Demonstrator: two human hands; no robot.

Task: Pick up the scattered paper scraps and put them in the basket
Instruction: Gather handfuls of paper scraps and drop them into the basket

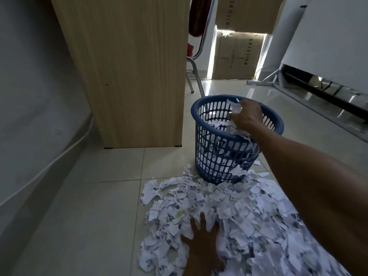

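White paper scraps (229,212) lie heaped on the tiled floor (89,206), with more inside the blue basket (217,162), which stands at the heap's twelve o'clock edge. The right hand (248,115) hangs over the basket's mouth, fingers curled round a clump of scraps. At the heap's six o'clock the left hand (203,240) lies flat, fingers spread. A wooden cabinet (129,66) stands at the basket's ten o'clock, and cardboard boxes (237,56) at twelve, well apart.

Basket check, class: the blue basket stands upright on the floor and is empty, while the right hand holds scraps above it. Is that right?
Not empty: the head view shows the basket already holds paper scraps. The rest stands: blue, upright on the floor, right hand holding more above it.
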